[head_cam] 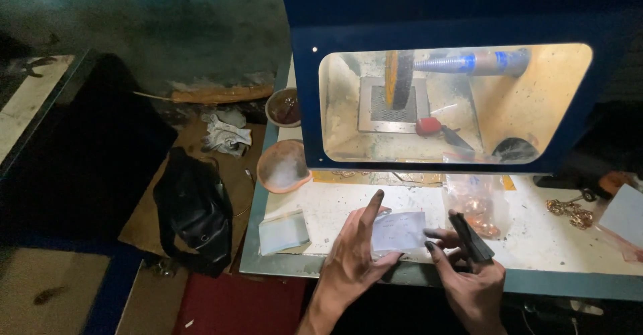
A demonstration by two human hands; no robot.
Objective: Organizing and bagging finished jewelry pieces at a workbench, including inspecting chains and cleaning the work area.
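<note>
My left hand holds a small white paper slip by its lower left edge, index finger stretched upward. My right hand touches the slip's right side with its fingertips and grips a dark flat object between the fingers. Both hands hover over the front edge of a white worktable. Just beyond my right hand lies a clear plastic bag with small copper-coloured pieces in it.
A blue hooded polishing machine with a lit chamber and a buffing wheel stands behind. Two bowls sit at its left, a gold chain at right, a clear packet near the front. A black bag lies on the floor.
</note>
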